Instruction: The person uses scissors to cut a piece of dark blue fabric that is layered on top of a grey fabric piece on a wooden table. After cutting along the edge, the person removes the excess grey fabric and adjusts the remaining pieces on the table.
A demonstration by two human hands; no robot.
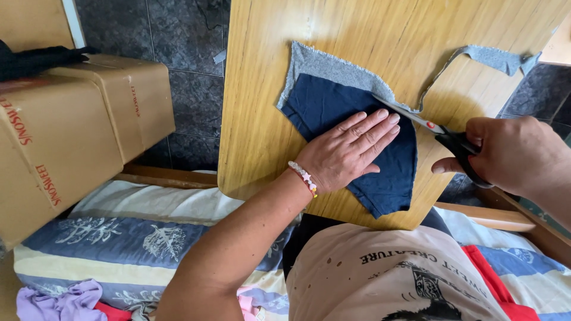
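Lying along the bottom of the frame, a striped, leaf-printed bedspread (pixel 119 244) carries a lilac cloth (pixel 56 300) at lower left. Above it, the left hand (pixel 348 151) presses flat, fingers spread, on a navy fabric piece (pixel 357 137) at centre. The right hand (pixel 514 151), at the right edge, is closed through the black handles of scissors (pixel 440 134), blades meeting a grey fabric piece (pixel 339 68) beneath the navy one (a cut grey strip (pixel 488 56) trails to upper right). Both fabrics lie on a pale wooden board (pixel 262 89). Cardboard boxes (pixel 71 131) fill the left; dark tiles (pixel 178 35) lie beyond.
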